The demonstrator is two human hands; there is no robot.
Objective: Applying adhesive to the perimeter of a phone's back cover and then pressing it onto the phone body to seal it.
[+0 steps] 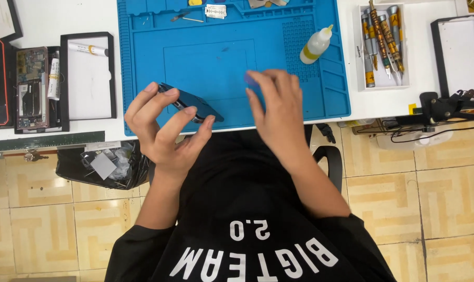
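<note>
Left hand [161,128] fingers pinch one dark blue slab phone [191,102]; right hand [279,112] fingers grip one small blue plastic pick [250,79] over one blue rubber mat [205,57].

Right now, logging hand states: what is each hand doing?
Left hand: holding the phone by its edges.
Right hand: pinching a small blue pick.

One head-worn camera looks steeply down, close above the blue mat [232,57] and floor [446,198]
</note>
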